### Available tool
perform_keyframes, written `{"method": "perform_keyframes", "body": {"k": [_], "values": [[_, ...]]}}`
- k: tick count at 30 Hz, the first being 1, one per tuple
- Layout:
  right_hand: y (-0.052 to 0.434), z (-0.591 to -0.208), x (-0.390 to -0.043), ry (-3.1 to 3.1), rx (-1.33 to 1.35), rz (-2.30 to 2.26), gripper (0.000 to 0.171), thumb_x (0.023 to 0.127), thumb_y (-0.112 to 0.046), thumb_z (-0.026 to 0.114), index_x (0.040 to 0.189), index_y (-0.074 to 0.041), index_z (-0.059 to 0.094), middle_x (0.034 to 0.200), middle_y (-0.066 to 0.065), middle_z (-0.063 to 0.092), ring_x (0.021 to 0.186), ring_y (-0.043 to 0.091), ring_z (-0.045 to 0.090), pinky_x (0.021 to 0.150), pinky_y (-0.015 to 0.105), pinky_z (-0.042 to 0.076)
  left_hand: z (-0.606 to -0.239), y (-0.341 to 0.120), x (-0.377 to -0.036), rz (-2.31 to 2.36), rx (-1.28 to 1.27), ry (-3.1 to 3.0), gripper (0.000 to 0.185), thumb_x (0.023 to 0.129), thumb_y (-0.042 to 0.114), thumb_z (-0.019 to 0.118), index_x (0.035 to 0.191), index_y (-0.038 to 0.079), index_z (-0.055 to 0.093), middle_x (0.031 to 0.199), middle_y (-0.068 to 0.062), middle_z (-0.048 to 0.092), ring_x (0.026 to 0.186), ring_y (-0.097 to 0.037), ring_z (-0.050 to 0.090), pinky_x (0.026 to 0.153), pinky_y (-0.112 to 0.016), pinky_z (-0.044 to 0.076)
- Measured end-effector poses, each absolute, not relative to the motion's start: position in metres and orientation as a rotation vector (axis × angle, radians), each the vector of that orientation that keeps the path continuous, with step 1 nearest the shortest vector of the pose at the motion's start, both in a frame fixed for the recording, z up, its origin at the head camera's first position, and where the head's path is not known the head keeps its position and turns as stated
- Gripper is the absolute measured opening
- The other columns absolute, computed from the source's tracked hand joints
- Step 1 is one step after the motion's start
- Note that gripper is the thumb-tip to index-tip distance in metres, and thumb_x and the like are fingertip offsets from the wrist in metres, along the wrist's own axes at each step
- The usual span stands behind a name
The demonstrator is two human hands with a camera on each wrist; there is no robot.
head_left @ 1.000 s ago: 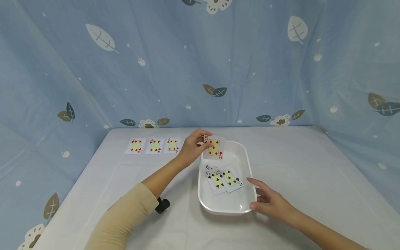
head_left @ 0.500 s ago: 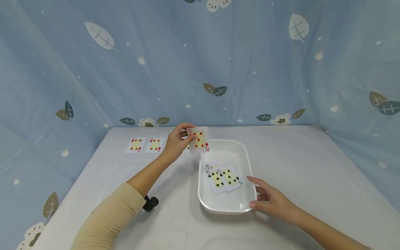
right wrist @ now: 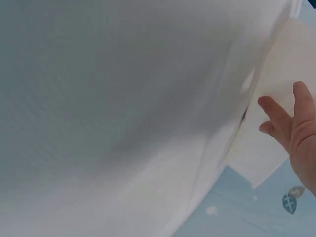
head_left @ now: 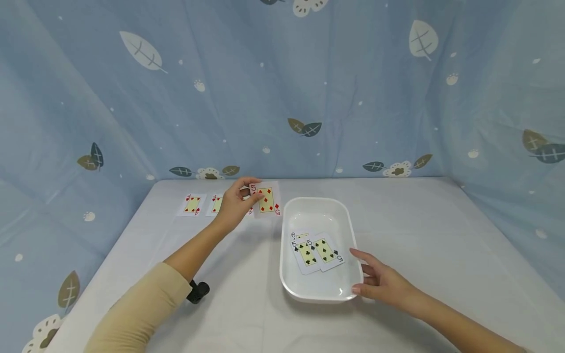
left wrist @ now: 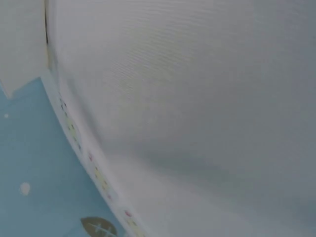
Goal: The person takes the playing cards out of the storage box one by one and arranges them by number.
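Note:
My left hand (head_left: 237,203) pinches a five of diamonds (head_left: 267,201) between thumb and fingers, above the table's back and left of the white tray (head_left: 287,274). Behind that hand runs a row of face-up playing cards, with a red four (head_left: 192,205) at the left end and another red four (head_left: 215,205) beside it, partly covered. A card with dark pips (left wrist: 70,126) shows in the left wrist view. Loosely spread fingers of my right hand (head_left: 381,284) touch the tray's right side. Inside the tray lie a five of clubs (head_left: 306,255), a five of spades (head_left: 325,252) and a mostly covered six (head_left: 300,235).
A white cloth (head_left: 406,215) covers the table. Blue patterned fabric (head_left: 265,98) hangs behind it and along both sides. A black device (head_left: 198,292) sits at my left wrist.
My left hand has carried the five of diamonds leftward from above the tray to the right end of the card row. My right hand and the tray have stayed in place.

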State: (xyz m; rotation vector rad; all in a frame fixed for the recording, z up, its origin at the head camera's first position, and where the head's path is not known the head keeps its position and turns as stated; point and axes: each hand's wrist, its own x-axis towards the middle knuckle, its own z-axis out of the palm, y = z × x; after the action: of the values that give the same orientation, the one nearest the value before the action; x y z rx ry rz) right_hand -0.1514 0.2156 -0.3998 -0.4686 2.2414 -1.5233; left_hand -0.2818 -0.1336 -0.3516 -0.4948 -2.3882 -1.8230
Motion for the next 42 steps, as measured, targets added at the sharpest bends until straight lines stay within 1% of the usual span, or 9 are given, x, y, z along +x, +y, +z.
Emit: {"method": "perform_keyframes", "body": {"k": [5,9,15,19,22,25,29,34,42], "values": [[0.215,-0.397,-0.152,2.239,-0.440,-1.526,0.087,0.083,-0.017,0.072,0.146,0.006,0.017,0.131,0.042,0.041,0.107,0.043,0.060,0.077,0.030,0.055,-0.361,-0.145,-0.285,-1.806,-0.487,-2.397,0.039,0.089,0.012,0.065,0.126,0.006,0.052,0.116,-0.018,0.054,0.090,-0.002,0.059,0.067,-0.021,0.048],[0.214,-0.395,-0.152,2.240,-0.427,-1.523,0.088,0.083,-0.016,0.073,0.146,0.007,0.016,0.130,0.042,0.041,0.108,0.043,0.059,0.078,0.030,0.055,-0.371,-0.152,-0.292,-1.773,-0.462,-2.402,0.040,0.088,0.017,0.066,0.125,0.010,0.053,0.110,-0.011,0.057,0.089,-0.003,0.060,0.067,-0.026,0.049],[0.214,-0.389,-0.154,2.266,-0.413,-1.468,0.090,0.080,-0.019,0.075,0.146,0.006,0.018,0.131,0.040,0.042,0.108,0.041,0.059,0.078,0.030,0.055,-0.372,-0.154,-0.294,-1.751,-0.486,-2.410,0.039,0.088,0.015,0.067,0.124,0.009,0.053,0.105,-0.013,0.056,0.084,-0.007,0.058,0.061,-0.021,0.045],[0.215,-0.387,-0.156,2.262,-0.404,-1.453,0.092,0.079,-0.020,0.076,0.146,0.005,0.019,0.133,0.040,0.040,0.110,0.042,0.058,0.080,0.031,0.055,-0.374,-0.155,-0.292,-1.763,-0.484,-2.455,0.038,0.088,0.014,0.067,0.124,0.008,0.053,0.108,-0.009,0.049,0.083,-0.011,0.059,0.065,-0.024,0.047],[0.217,-0.387,-0.158,2.248,-0.399,-1.459,0.093,0.079,-0.020,0.076,0.147,0.005,0.018,0.134,0.040,0.040,0.111,0.043,0.057,0.080,0.031,0.055,-0.377,-0.156,-0.292,-1.768,-0.458,-2.495,0.039,0.088,0.015,0.067,0.124,0.010,0.053,0.108,-0.007,0.047,0.085,-0.014,0.060,0.070,-0.032,0.050],[0.217,-0.388,-0.158,2.234,-0.412,-1.472,0.092,0.080,-0.018,0.075,0.147,0.005,0.017,0.133,0.040,0.040,0.111,0.043,0.057,0.080,0.031,0.055,-0.381,-0.156,-0.291,-1.762,-0.434,-2.519,0.039,0.088,0.014,0.067,0.124,0.011,0.053,0.109,-0.008,0.048,0.086,-0.012,0.060,0.070,-0.029,0.051],[0.218,-0.390,-0.158,2.221,-0.422,-1.491,0.090,0.081,-0.016,0.074,0.147,0.005,0.017,0.133,0.040,0.041,0.109,0.042,0.058,0.080,0.030,0.055,-0.387,-0.155,-0.291,-1.798,-0.424,-2.518,0.038,0.088,0.008,0.067,0.123,0.007,0.053,0.106,-0.010,0.049,0.085,-0.011,0.062,0.067,-0.023,0.053],[0.219,-0.392,-0.158,2.220,-0.435,-1.502,0.090,0.081,-0.016,0.074,0.146,0.006,0.016,0.132,0.040,0.041,0.108,0.042,0.059,0.079,0.030,0.055,-0.401,-0.152,-0.293,-1.825,-0.413,-2.574,0.038,0.087,0.006,0.066,0.123,0.006,0.053,0.107,-0.011,0.048,0.086,-0.013,0.063,0.068,-0.026,0.055],[0.218,-0.394,-0.158,2.265,-0.399,-1.467,0.091,0.079,-0.019,0.076,0.146,0.005,0.019,0.132,0.040,0.041,0.108,0.041,0.060,0.078,0.031,0.055,-0.417,-0.148,-0.296,-1.790,-0.334,-2.692,0.038,0.087,0.007,0.067,0.123,0.007,0.053,0.106,-0.011,0.048,0.085,-0.013,0.062,0.066,-0.024,0.053]]}}
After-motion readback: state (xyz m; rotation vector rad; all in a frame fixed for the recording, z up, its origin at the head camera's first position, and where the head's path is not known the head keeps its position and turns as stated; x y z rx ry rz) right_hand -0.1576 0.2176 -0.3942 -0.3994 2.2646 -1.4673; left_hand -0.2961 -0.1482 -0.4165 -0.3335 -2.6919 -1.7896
